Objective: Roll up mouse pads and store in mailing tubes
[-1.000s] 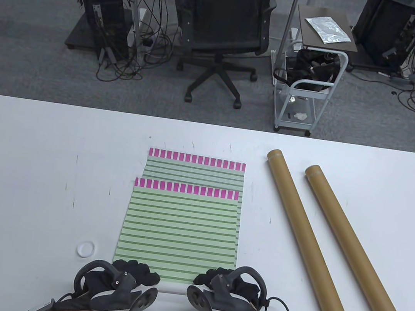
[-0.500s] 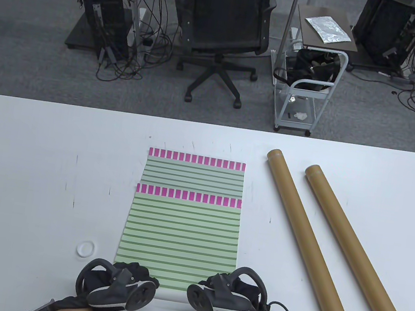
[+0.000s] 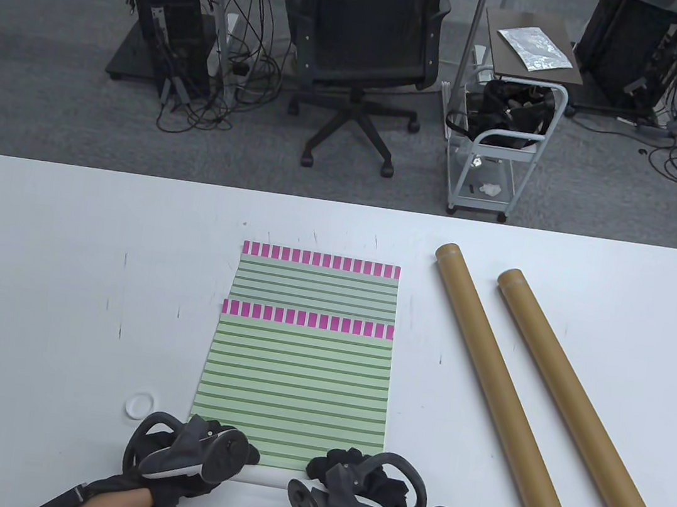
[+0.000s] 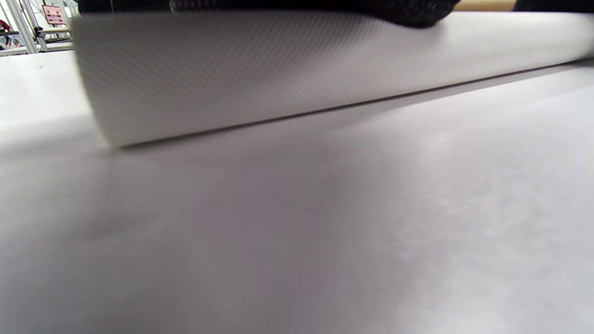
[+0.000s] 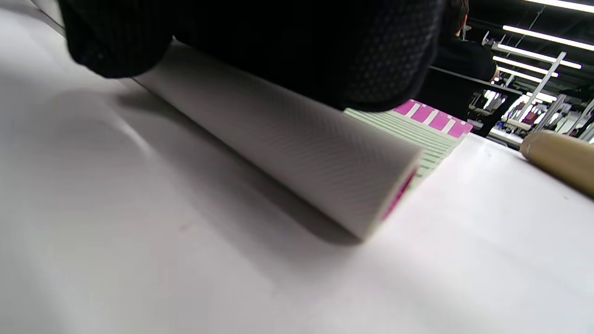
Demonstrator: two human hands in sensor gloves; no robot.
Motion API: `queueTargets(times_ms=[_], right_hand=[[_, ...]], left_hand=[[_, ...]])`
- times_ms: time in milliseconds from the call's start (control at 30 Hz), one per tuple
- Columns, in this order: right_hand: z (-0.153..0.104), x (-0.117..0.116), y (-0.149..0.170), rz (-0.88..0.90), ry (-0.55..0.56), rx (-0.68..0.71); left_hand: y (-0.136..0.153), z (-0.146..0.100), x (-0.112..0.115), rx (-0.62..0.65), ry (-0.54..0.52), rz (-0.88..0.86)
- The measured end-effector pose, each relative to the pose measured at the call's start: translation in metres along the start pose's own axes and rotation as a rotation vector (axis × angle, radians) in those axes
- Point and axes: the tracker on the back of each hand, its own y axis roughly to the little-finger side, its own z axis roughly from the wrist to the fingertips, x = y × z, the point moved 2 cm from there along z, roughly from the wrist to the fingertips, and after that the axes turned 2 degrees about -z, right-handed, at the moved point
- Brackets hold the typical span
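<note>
Table view: both hands sit at the near edge of the top mouse pad (image 3: 294,380), left hand (image 3: 188,453) on the near-left corner, right hand (image 3: 351,487) on the near-right, fingers curled over the started roll (image 3: 270,477) whose white underside shows between them; one hand at each end probably keeps the roll even. This pad lies on a second mouse pad (image 3: 318,282), offset toward the person so the lower pad's pink strip shows beyond it. Two mailing tubes (image 3: 499,392) lie diagonally to the right, well apart from the pads, likely parked there for the insert step. A small white ring (image 3: 139,406), maybe a tube cap, sits just left of the pad. Left wrist view: the roll's textured white backing (image 4: 278,69) rests on the table (image 4: 325,232), gloved fingers (image 4: 408,11) draped on top, gripping it. Right wrist view: fingers (image 5: 325,51) wrapped over the roll's end (image 5: 371,185), pink showing inside; a tube end (image 5: 557,162) nearby. Rolling has barely begun.
</note>
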Motion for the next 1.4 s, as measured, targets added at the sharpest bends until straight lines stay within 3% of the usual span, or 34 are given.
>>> queueTargets(times_ms=[133, 267, 333, 500, 700, 900, 1000, 1233, 1400], right_hand=[[0.000, 0.000, -0.004, -0.055, 0.071, 0.038], [0.002, 0.000, -0.007, -0.093, 0.067, 0.057], [0.004, -0.001, -0.002, -0.058, 0.061, 0.051], [0.009, -0.006, 0.012, 0.063, 0.026, 0.023], [0.001, -0.002, 0.010, -0.003, 0.070, -0.053], [0.001, -0.002, 0.006, 0.004, 0.012, -0.016], [0.002, 0.000, 0.002, -0.066, 0.074, -0.007], [0.006, -0.004, 0.010, 0.015, 0.047, -0.024], [0.008, -0.007, 0.014, 0.045, 0.040, -0.031]], left_hand=[[-0.001, -0.006, 0.001, -0.018, -0.055, 0.056], [-0.021, -0.018, -0.004, 0.065, -0.150, 0.235], [-0.022, -0.019, -0.006, 0.099, -0.136, 0.263], [-0.016, -0.012, -0.004, 0.048, -0.120, 0.186], [-0.008, -0.006, -0.001, 0.029, -0.055, 0.102], [-0.002, -0.004, -0.002, -0.005, -0.049, 0.065], [-0.001, -0.006, -0.002, -0.053, -0.088, 0.065], [-0.014, -0.011, 0.001, 0.028, -0.093, 0.168], [-0.013, -0.008, -0.001, -0.006, -0.114, 0.200]])
